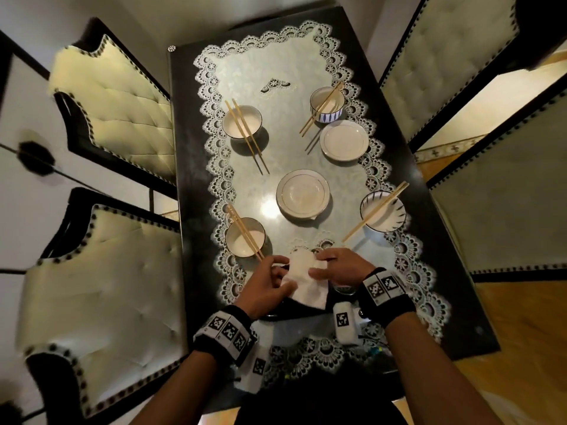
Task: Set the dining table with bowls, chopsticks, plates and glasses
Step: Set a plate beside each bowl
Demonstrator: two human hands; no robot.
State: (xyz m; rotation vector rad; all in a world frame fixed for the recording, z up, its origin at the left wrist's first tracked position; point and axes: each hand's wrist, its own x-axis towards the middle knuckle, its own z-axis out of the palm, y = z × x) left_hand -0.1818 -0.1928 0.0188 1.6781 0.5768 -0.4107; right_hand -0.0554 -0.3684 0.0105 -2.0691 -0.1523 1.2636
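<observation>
Both my hands hold a white paper napkin (306, 280) over the near end of the table (190, 210). My left hand (270, 286) grips its left edge and my right hand (340, 266) pinches its right side. A glass (345, 290) shows partly under my right hand. Four bowls carry chopsticks across their rims: far left bowl (241, 122), far right striped bowl (327, 104), near left bowl (245, 237), near right bowl (383, 212). One plate (344, 140) sits at the far right and another plate (303, 193) in the middle.
A lace-edged cloth (276, 72) covers the dark table. Padded chairs stand along both sides: two chairs on the left (116, 99), (101, 296) and two on the right (445, 56), (506, 210). Small white marker blocks (345, 325) lie near the front edge.
</observation>
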